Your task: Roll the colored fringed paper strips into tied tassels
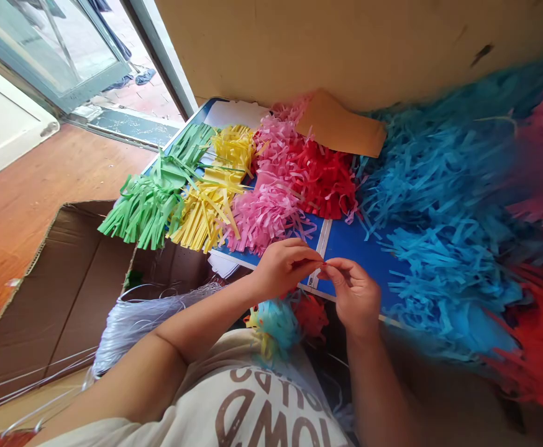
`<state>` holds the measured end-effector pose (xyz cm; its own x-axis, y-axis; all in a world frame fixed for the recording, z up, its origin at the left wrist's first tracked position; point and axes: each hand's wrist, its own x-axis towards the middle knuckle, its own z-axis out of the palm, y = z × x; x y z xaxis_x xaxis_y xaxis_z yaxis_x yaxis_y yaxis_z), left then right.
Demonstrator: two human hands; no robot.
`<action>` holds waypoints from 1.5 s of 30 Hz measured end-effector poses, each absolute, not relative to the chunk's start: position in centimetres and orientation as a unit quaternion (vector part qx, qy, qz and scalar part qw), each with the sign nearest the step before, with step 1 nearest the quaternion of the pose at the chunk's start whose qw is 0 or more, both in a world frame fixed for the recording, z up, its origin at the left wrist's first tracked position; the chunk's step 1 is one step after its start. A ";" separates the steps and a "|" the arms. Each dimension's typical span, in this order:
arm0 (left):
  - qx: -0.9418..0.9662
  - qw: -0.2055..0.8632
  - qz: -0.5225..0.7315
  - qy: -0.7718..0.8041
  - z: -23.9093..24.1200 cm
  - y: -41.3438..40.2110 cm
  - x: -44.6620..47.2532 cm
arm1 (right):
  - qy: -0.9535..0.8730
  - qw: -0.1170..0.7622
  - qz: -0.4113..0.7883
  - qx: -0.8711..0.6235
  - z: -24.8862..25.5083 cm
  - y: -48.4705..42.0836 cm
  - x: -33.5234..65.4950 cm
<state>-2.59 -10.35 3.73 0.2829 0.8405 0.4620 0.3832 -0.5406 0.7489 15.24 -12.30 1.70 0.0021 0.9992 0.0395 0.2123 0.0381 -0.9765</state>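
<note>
My left hand (284, 267) and my right hand (356, 297) meet fingertip to fingertip over the table's front edge, both closed in a pinch. A tiny red piece (323, 264) shows between the fingertips; its kind is too small to make out. Just under the hands, against my shirt, hangs a bunch of fringed tissue-paper tassels (276, 323) in light blue, yellow and red. Beyond the fingers, fringed paper lies in piles on the blue table (355, 248): green (148, 202), yellow (210, 198), pink (269, 208) and red (330, 183).
A large heap of blue fringed paper (439, 186) covers the table's right side, with red fringe (539, 347) at its near edge. Orange-brown card (343, 127) lies on the pink and red piles. To the left are a cardboard box (57, 285), white string (145, 323) and an open doorway.
</note>
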 end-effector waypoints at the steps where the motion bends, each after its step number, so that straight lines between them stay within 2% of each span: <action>1: 0.774 0.238 0.436 0.392 3.8 -10.4 -2.6 | -0.564 0.452 0.423 -0.546 1.8 -12.5 15.3; 7: 0.833 0.148 0.378 0.376 4.0 -10.9 -2.1 | -0.622 0.445 0.340 -0.547 2.2 -13.1 16.2; 15: 0.763 0.277 0.438 0.386 4.6 -11.1 -1.6 | -0.568 0.482 0.391 -0.541 2.2 -13.7 16.4; 21: 0.746 0.312 0.435 0.397 4.9 -11.3 -1.5 | -0.528 0.510 0.414 -0.539 1.5 -14.0 16.0; 28: 0.818 0.250 0.368 0.366 5.6 -11.1 -2.0 | -0.565 0.496 0.384 -0.537 1.2 -14.6 16.2; 35: 0.806 0.319 0.368 0.337 5.6 -11.1 -2.5 | -0.595 0.471 0.359 -0.544 1.4 -14.8 16.9; 45: 0.813 0.266 0.364 0.369 5.5 -11.6 -1.9 | -0.657 0.450 0.302 -0.524 2.2 -14.9 16.7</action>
<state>-1.92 -11.63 5.52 0.4627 0.7938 0.3947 0.4066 -0.5857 0.7012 16.73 -14.86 2.23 -0.0457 0.9603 0.2751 0.4157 0.2687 -0.8689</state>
